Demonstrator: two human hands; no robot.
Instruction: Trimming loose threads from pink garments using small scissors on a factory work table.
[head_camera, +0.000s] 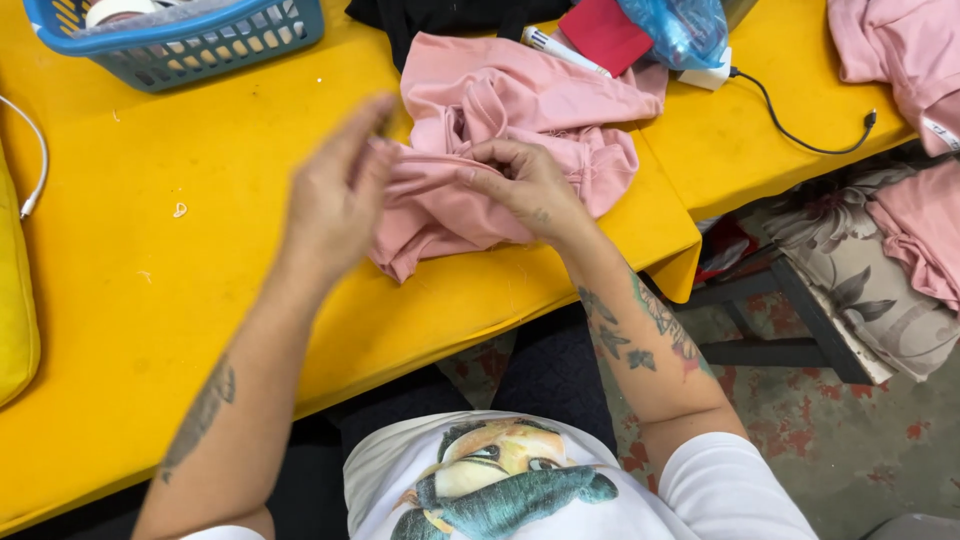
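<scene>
Pink knit fabric, a crumpled garment, lies on the yellow table near its right-hand near edge, bunched into loose folds. My right hand rests on the garment's near side with the fingers curled into a narrow pinch on a fold of the cloth; the exact point of contact is hidden under the knuckles. My left hand is blurred, fingers extended and spread wide, holding nothing, with its fingertips just beside the garment's left fold; I cannot tell whether they touch it. Risk one: the pinch takes only one layer, so any pull draws that layer out and leaves the rest bunched. Cause: the folds overlap and the layers are not separated. Risk two: the garment slides off the near edge of the table, since its lower corner already sits close to that edge and the knit drags easily over the smooth top. Risk three: a sweep toward the far side disturbs the white marker, the red cloth and the blue plastic bag, which lie touching or just beside the garment's far edge. A black cable lies well apart on the right; a blue basket stands at the far left.
</scene>
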